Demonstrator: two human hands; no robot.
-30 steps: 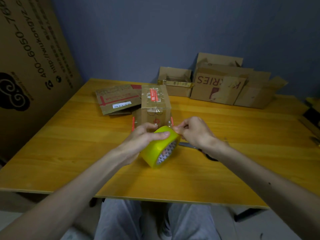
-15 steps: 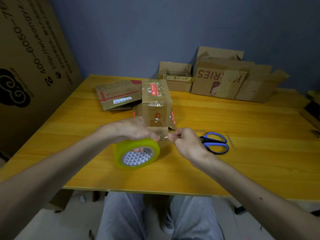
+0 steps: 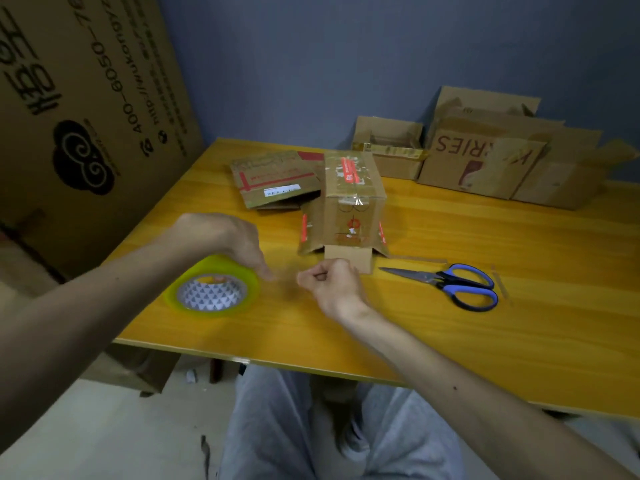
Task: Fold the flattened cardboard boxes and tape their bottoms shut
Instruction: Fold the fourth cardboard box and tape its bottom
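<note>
Where the wall meets the left side, a big printed cardboard sheet (image 3: 86, 109) leans upright beside the counter (image 3: 502, 358), which has a yellow wooden top. Along the counter's far edge, against the wall, stands a row of open boxes (image 3: 485, 161), one with upside-down red letters. Nearer, about mid-counter, the box (image 3: 353, 202) stands folded up, its taped end upward and its lower flaps splayed on the wood. Just to its left lies a flat box (image 3: 277, 178) with a white label, lying over another flat piece. Near the front edge is the yellow-green roll (image 3: 211, 294), tilted so its patterned core faces the camera; whether it touches the counter cannot be told. The left hand (image 3: 225, 240) grips it from above, fingers curled over the rim. The right hand (image 3: 332, 285), just in front of the box, has its fingers curled in and pinches the end of a faint, blurred clear strip (image 3: 285, 277) that runs from the roll. Blue-handled scissors (image 3: 450, 282) lie closed to the right, blades pointing at that hand.
</note>
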